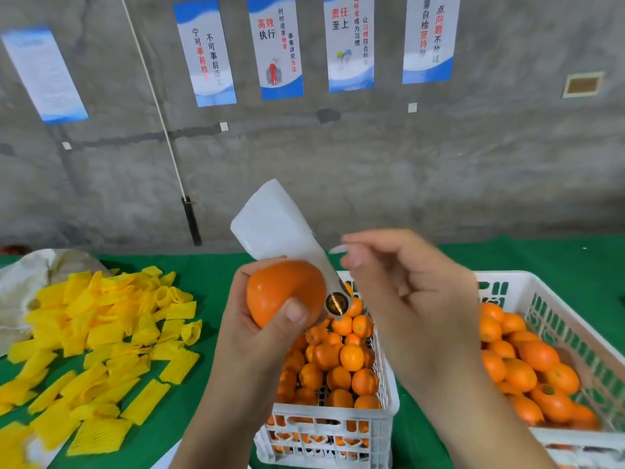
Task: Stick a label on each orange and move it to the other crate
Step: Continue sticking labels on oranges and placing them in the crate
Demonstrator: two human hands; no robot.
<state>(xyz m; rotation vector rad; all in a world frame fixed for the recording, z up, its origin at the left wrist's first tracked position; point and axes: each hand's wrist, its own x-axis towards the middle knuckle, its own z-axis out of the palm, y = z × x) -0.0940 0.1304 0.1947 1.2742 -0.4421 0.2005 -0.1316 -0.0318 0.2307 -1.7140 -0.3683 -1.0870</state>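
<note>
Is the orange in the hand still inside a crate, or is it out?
Out. The left hand holds the orange up in the air above the crate, together with a white label strip.

Left hand (pixel 270 333) covers lower-left of the held orange (pixel 284 292) & the lower part of the label strip (pixel 280 225); right hand (pixel 406 292) is motion-blurred at the fingertips, so can't tell if the pale sliver there is a peeled label; both forearms run out the bottom edge; centre crate (pixel 324 431), below the orange, is part-hidden by both arms; right crate (pixel 554 299) is cut by right & bottom edges; foam sleeves (pixel 101 350), left of the orange, run off frame; wall posters (pixel 277 45), above it, cropped at top.
</note>
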